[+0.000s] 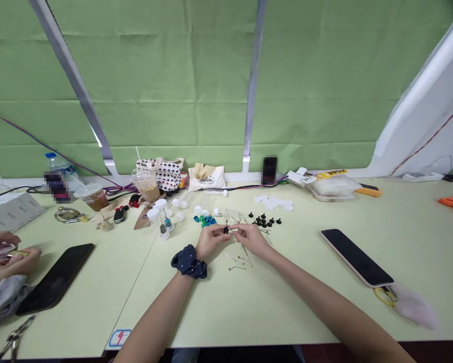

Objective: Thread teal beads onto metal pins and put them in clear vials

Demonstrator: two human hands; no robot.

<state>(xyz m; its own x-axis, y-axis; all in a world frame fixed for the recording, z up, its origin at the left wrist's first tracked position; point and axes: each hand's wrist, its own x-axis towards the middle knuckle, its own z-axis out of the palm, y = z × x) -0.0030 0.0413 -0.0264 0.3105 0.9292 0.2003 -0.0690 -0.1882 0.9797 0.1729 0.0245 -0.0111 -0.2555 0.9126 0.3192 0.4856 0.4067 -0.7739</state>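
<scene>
Between thumb and fingers, my left hand [210,240] pinches a small black part [226,230]; a thin pin seems to stick up from it. My right hand [252,240] is closed in a pinch, its fingertips right beside that part; what they grip is too small to make out. Beyond my right hand lie several black mushroom-shaped pieces [264,221]. Shiny blue and green pieces [206,221] are just past my left hand. Thin bent metal wires [237,268] are scattered around and below both hands.
White discs [274,202] and white-capped clear tubes [162,214] lie farther back. A phone [357,257] is at the right, another phone [56,277] at the left. Drink cups [147,185] stand behind. Another person's hands [12,257] work at the left edge, near pliers [16,335].
</scene>
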